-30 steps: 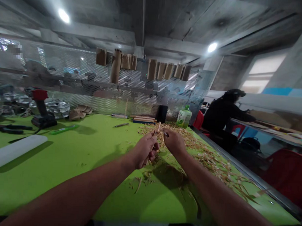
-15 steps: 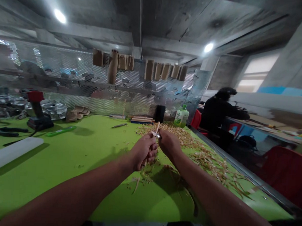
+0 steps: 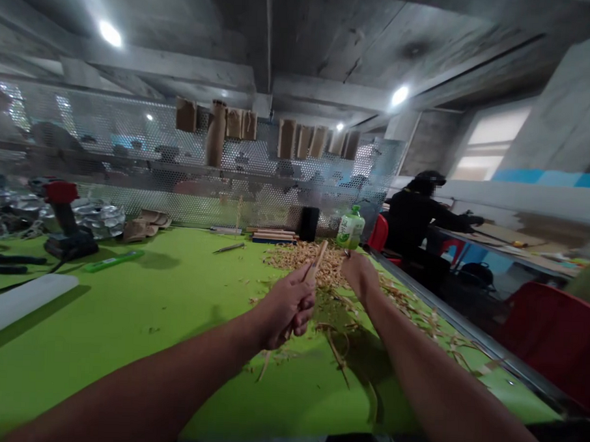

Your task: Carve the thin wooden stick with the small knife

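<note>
My left hand (image 3: 289, 305) is closed around a slim wooden stick (image 3: 319, 258), whose pale upper end points up and away from me. To its right, apart from the stick, my right hand (image 3: 361, 275) is closed on a small knife (image 3: 347, 252); only a bit of its metal shows past the fingers and the handle is hidden. Curled wood shavings (image 3: 298, 255) lie in a heap behind and around both hands. Longer thin strips of wood (image 3: 337, 350) rest on the green tabletop (image 3: 171, 372) below them.
A green-capped bottle (image 3: 351, 228), a black box (image 3: 309, 223) and wooden sticks (image 3: 275, 234) stand along the mesh panel. At left are a cordless drill (image 3: 65, 217), pliers (image 3: 12, 263), a green cutter (image 3: 113, 260) and a white block (image 3: 27, 304). A person (image 3: 417, 216) sits beyond the right edge.
My right hand has moved right with the knife, away from the stick where the metal lay across it. My left hand still holds the stick, whose end now shows more fully.
</note>
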Demonstrator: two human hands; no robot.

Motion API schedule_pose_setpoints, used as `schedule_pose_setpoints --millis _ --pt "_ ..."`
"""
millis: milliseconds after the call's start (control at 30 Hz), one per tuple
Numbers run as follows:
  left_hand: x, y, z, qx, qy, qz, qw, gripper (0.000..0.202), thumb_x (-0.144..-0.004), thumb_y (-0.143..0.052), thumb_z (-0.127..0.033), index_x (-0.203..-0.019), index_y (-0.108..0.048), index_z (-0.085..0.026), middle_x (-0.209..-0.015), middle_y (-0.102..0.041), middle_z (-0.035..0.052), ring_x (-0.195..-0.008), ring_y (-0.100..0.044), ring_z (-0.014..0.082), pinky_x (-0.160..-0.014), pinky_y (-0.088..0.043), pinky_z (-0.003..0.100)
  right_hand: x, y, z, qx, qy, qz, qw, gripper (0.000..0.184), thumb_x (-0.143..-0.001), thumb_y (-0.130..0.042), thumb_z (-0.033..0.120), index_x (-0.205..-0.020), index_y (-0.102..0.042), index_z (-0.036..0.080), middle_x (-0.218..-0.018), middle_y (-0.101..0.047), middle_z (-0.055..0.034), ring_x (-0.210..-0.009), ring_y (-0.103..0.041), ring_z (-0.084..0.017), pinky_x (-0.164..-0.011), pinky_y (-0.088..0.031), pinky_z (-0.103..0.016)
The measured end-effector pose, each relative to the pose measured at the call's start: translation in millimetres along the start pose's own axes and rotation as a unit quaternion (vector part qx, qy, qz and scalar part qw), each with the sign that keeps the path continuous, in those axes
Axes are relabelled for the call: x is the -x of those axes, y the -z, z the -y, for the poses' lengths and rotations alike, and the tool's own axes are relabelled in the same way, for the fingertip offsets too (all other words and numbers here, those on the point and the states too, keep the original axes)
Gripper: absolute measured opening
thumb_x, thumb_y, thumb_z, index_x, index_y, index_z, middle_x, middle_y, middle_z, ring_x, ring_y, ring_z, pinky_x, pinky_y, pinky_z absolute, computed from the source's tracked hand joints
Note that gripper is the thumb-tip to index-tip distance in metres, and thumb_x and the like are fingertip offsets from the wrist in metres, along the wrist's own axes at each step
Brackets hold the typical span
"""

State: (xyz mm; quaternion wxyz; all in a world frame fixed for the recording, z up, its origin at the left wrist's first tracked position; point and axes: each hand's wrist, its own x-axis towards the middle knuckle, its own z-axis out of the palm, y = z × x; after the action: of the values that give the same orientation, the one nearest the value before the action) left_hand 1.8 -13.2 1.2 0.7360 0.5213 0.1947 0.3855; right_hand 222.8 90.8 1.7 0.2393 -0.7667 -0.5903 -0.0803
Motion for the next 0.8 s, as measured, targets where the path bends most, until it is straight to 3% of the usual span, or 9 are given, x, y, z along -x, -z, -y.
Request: schedule_pose_setpoints --millis 167,333,500,800 --pt "-12.5 16.1 -0.3 -0.023 -0.032 -0.048 0.998 0.052 -0.087 -0.054 -0.029 -0.136 -0.039 -0.027 -0.060 -0.037 -0.0086 -0.041 -0.033 0.0052 -0.038 -0.033 0.014 27.8 -0.5 32.9 -0.032 0.094 -0.031 0.995 0.037 -0.093 -0.039 0.027 -0.118 -0.065 0.022 -0.099 -0.072 -0.0087 -0.090 -0.065 -0.021 -0.071 -0.040 -0.025" --pt "-14.4 13.7 -2.1 -0.012 -0.028 -0.061 0.998 0.031 -0.087 -0.052 -0.026 -0.117 -0.046 -0.025 -0.058 -0.037 -0.0094 -0.038 -0.030 0.0052 -0.035 -0.031 0.015 56.7 0.9 57.3 -0.012 0.210 -0.029 0.977 0.027 -0.089 -0.042 0.027 -0.093 -0.068 0.020 -0.083 -0.072 -0.0066 -0.074 -0.063 -0.019 -0.061 -0.033 -0.026" --pt "-14.7 10.7 -2.5 -0.020 -0.028 -0.080 0.996 0.016 -0.087 -0.053 -0.027 -0.100 -0.047 -0.022 -0.058 -0.037 -0.0093 -0.037 -0.028 0.0047 -0.033 -0.029 0.015 62.7 6.5 60.6 0.023 0.232 -0.018 0.972 0.026 -0.090 -0.041 0.025 -0.097 -0.065 0.021 -0.088 -0.073 -0.0062 -0.075 -0.063 -0.019 -0.061 -0.031 -0.026" --pt "-7.8 1.5 -7.3 -0.033 -0.012 -0.075 0.997 0.031 -0.087 -0.051 -0.027 -0.117 -0.046 -0.024 -0.059 -0.036 -0.0095 -0.039 -0.030 0.0049 -0.035 -0.028 0.014 57.8 10.4 57.9 0.036 0.209 -0.024 0.977 0.027 -0.091 -0.040 0.024 -0.103 -0.064 0.019 -0.091 -0.071 -0.0090 -0.080 -0.063 -0.020 -0.066 -0.034 -0.026"
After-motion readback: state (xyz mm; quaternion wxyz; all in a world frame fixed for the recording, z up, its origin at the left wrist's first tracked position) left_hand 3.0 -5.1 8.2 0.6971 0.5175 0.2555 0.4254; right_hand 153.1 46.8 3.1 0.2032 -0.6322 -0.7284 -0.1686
